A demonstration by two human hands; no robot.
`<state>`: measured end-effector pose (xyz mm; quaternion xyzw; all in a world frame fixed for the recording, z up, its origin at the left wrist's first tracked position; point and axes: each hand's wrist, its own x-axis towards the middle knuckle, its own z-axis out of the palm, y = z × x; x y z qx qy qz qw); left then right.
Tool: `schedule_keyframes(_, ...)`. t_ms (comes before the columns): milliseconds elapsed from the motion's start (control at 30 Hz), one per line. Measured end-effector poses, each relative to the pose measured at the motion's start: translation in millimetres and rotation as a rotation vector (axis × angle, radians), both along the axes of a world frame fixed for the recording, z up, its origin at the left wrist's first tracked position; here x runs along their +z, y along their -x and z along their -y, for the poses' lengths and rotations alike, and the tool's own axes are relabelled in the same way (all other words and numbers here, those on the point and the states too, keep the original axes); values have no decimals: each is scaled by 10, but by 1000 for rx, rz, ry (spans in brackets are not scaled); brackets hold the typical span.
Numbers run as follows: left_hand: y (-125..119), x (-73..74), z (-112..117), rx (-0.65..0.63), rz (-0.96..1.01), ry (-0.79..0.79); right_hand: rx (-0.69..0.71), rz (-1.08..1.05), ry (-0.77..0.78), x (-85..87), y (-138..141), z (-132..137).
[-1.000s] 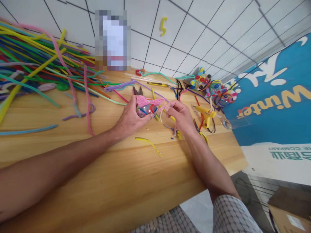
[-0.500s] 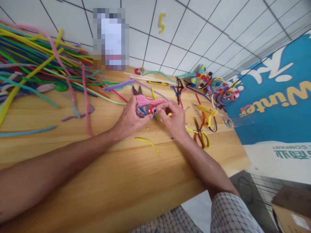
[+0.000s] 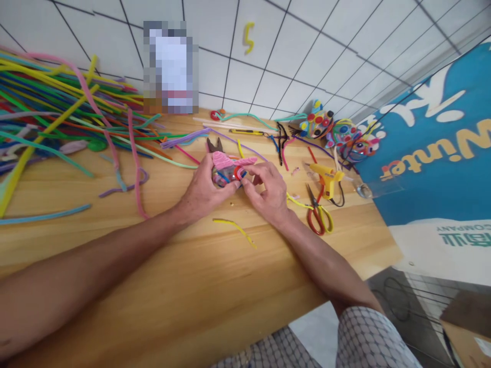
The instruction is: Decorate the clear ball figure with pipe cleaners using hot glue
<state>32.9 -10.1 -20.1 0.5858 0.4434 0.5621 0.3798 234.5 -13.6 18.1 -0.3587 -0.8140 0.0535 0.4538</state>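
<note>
My left hand (image 3: 201, 185) is closed around a small clear plastic craft (image 3: 230, 174) covered with coloured pipe cleaners. Pink pipe-cleaner fins (image 3: 222, 160) stand up along its top. On its right end sits a red, pink and blue coil (image 3: 239, 173). My right hand (image 3: 267, 189) pinches at the edge of this coil with thumb and forefinger; its other fingers are curled. The pliers (image 3: 215, 145) lie just behind the craft. A yellow pipe cleaner (image 3: 299, 203) runs out from beside my right hand, and a short yellow piece (image 3: 236, 228) lies in front.
A big heap of pipe cleaners (image 3: 57, 102) covers the back left. To the right lie scissors (image 3: 317, 217) and a yellow glue gun (image 3: 326, 179). A utility knife (image 3: 245, 131) lies behind. Several finished fish-like crafts (image 3: 316, 122) stand at the back right, near a blue banner (image 3: 437, 153).
The view has shifted slightly. My right hand has turned a little, with its fingers still at the coil; my left hand keeps the craft in nearly the same place.
</note>
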Motion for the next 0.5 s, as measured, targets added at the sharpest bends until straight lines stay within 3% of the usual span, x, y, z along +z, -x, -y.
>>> schedule_keyframes(133,22,3,0,-18,-98,8,6,5,15,-19,13,-21)
schedule_keyframes(500,34,28,17,-18,-121,1,14,-31,-5,-33,19,-38)
